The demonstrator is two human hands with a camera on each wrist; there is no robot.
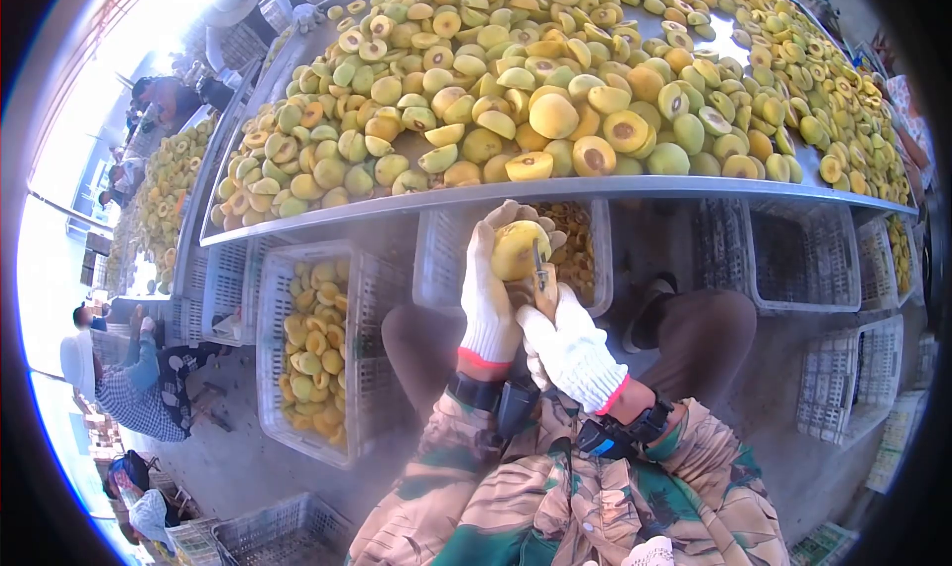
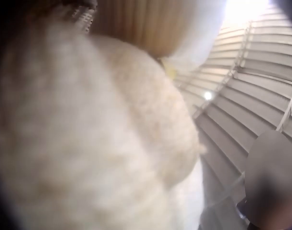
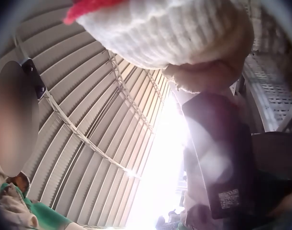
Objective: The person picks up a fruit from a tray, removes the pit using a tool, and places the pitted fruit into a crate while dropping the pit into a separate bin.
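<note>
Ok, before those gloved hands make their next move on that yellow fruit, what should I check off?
1. Fruit held: ok, in the left hand.
2. Tool gripped: ok, the right hand holds its handle.
3. Both hands gloved: ok, white knit on each.
4. Blade clear of the left fingers: cannot tell; it lies at the fruit, but some fingers are hidden.
5. Depth of any cut: cannot tell; neither wrist view shows it.
6. Crate beneath the hands: ok, brownish pieces are already in it.
</note>
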